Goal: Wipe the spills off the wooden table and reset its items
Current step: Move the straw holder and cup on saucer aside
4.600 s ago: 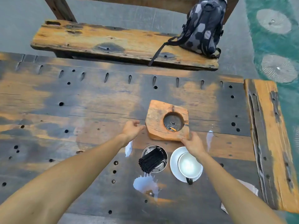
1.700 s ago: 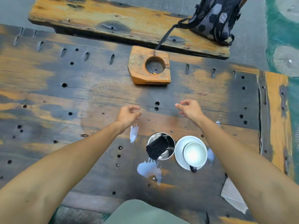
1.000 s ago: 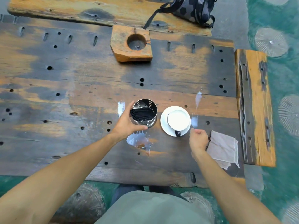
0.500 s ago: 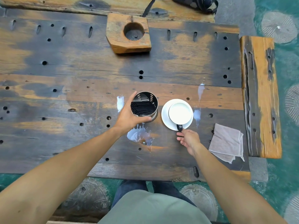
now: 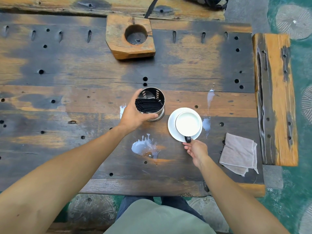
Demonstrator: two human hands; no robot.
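Observation:
On the worn wooden table (image 5: 67, 68) my left hand (image 5: 135, 115) is wrapped around a metal straw holder (image 5: 152, 102) full of black straws. To its right a cup of white liquid (image 5: 188, 123) stands on a white saucer (image 5: 173, 132). My right hand (image 5: 196, 150) touches the saucer's near edge just below the cup's dark handle (image 5: 187, 139); whether it grips is unclear. White spills lie on the table: a large puddle (image 5: 145, 147) near me, a small one (image 5: 121, 110) left of the holder, and two streaks (image 5: 210, 98) (image 5: 206, 125) right of the cup. A folded grey cloth (image 5: 238, 153) lies at the right.
A wooden block ashtray (image 5: 130, 37) sits at the table's far edge. Beyond it runs a wooden bench (image 5: 50, 5) with a backpack (image 5: 206, 0) on it. A second bench (image 5: 276, 98) flanks the table's right side. My legs show below the near edge.
Both hands left the wooden ashtray at the far edge and came back. My left hand took hold of the straw holder; my right hand moved from near the cloth to the saucer's near edge.

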